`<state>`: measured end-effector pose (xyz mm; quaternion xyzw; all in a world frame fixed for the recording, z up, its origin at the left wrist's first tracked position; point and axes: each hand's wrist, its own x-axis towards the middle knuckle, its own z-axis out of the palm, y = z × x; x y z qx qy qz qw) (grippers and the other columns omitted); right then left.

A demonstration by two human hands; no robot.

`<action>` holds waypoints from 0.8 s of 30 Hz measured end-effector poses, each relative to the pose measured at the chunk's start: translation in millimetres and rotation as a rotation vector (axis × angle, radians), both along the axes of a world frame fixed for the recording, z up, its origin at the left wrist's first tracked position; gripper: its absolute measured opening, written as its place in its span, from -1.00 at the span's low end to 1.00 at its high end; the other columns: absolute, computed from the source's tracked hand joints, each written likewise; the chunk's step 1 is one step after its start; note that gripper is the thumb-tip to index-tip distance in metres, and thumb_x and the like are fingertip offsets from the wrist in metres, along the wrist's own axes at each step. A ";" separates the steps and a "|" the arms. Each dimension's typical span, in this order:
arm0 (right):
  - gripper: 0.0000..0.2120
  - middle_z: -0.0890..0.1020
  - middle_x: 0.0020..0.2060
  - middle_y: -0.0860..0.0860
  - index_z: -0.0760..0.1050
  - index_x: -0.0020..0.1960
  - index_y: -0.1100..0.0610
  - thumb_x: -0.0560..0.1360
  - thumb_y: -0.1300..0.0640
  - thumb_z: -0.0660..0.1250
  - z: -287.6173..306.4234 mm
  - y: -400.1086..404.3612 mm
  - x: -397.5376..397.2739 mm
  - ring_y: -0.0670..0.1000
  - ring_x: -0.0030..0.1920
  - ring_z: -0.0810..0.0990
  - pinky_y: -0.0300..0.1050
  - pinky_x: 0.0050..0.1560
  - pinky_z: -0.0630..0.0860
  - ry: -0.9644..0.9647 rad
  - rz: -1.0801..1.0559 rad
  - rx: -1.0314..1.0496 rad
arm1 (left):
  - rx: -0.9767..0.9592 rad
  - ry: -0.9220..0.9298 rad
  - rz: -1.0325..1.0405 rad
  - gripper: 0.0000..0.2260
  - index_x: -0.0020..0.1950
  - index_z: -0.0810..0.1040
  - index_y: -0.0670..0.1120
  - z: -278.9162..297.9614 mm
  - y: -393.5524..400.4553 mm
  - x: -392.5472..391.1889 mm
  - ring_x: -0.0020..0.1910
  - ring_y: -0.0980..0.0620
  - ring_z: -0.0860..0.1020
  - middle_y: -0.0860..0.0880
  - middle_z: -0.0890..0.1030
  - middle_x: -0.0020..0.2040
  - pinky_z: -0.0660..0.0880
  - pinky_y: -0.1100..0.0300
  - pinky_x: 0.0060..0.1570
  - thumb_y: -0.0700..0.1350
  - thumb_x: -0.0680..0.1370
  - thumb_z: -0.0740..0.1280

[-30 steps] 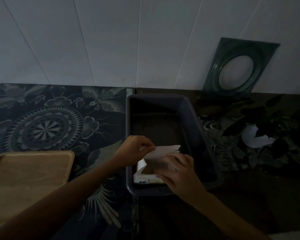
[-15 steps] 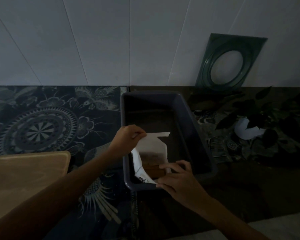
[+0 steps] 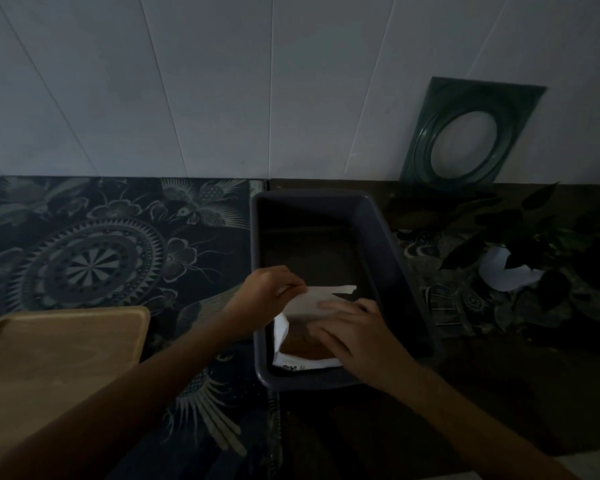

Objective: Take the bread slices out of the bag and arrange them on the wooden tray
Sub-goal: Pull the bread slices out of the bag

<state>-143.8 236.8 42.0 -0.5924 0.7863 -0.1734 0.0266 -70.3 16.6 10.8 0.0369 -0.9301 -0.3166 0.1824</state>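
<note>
1. A dim kitchen-like counter runs below a pale panelled wall (image 3: 222, 81). The left part of the counter is covered by a dark patterned cloth (image 3: 94, 251) with a mandala, flowers and birds.
2. A dark grey plastic tub (image 3: 388, 244) stands near the middle, its long side running away from the viewer, its left wall at the cloth's right edge.
3. The wooden tray (image 3: 59, 358) lies at the lower left on the cloth, empty, well apart from the tub.
4. A dark green square frame with a round opening (image 3: 471, 133) leans against the wall at the right. Below it sits a leafy plant in a white pot (image 3: 506, 275).
5. The bread bag (image 3: 305, 303), white paper or plastic, sits in the near end of the tub. Its mouth is pulled open and brown bread slices (image 3: 305, 348) show inside.
6. The left hand (image 3: 264, 299) reaches over the tub's left wall, thumb and fingers pinched on the bag's upper flap, lifting it.
7. The right hand (image 3: 357, 337) lies over the bag's opening, fingers spread and loosely curved, blurred; whether they grasp a slice cannot be told. It hides the bag's right half.
</note>
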 end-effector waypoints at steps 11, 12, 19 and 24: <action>-0.67 0.56 0.28 0.18 0.42 0.40 0.22 0.66 0.15 0.25 4.1 -73.9 12.5 0.15 0.25 0.54 0.04 0.31 0.47 -0.097 -0.002 0.870 | 0.016 -0.001 -0.004 -0.89 0.01 0.71 -0.03 0.1 -1.9 -2.1 -0.18 0.27 0.55 0.07 0.66 -0.09 0.45 0.44 -0.12 -0.09 0.56 0.38; -0.63 0.52 0.33 0.18 0.38 0.44 0.23 0.67 0.12 0.23 -1.0 -75.8 13.5 0.16 0.30 0.51 0.05 0.37 0.43 -0.099 -0.013 0.888 | 0.021 -0.004 -0.004 -0.88 0.01 0.71 -0.02 0.0 -2.5 -2.1 -0.18 0.27 0.55 0.07 0.66 -0.09 0.45 0.45 -0.12 -0.09 0.57 0.37; -0.47 0.34 0.51 0.23 0.13 0.58 0.26 0.71 0.02 0.12 -32.9 -84.1 16.3 0.20 0.46 0.37 0.08 0.48 0.29 -0.065 -0.139 0.816 | 0.027 -0.005 -0.005 -0.88 0.01 0.70 -0.02 0.3 -4.6 -2.2 -0.16 0.23 0.60 0.07 0.67 -0.08 0.49 0.45 -0.11 -0.08 0.57 0.37; -0.39 0.26 0.55 0.25 0.04 0.61 0.26 0.69 0.00 0.15 -55.1 -87.8 13.0 0.23 0.51 0.30 0.16 0.53 0.23 -0.039 -0.163 0.801 | 0.018 0.003 -0.020 -0.89 0.01 0.71 -0.05 2.6 -6.4 -1.9 -0.16 0.20 0.61 0.04 0.67 -0.08 0.55 0.33 -0.10 -0.11 0.57 0.38</action>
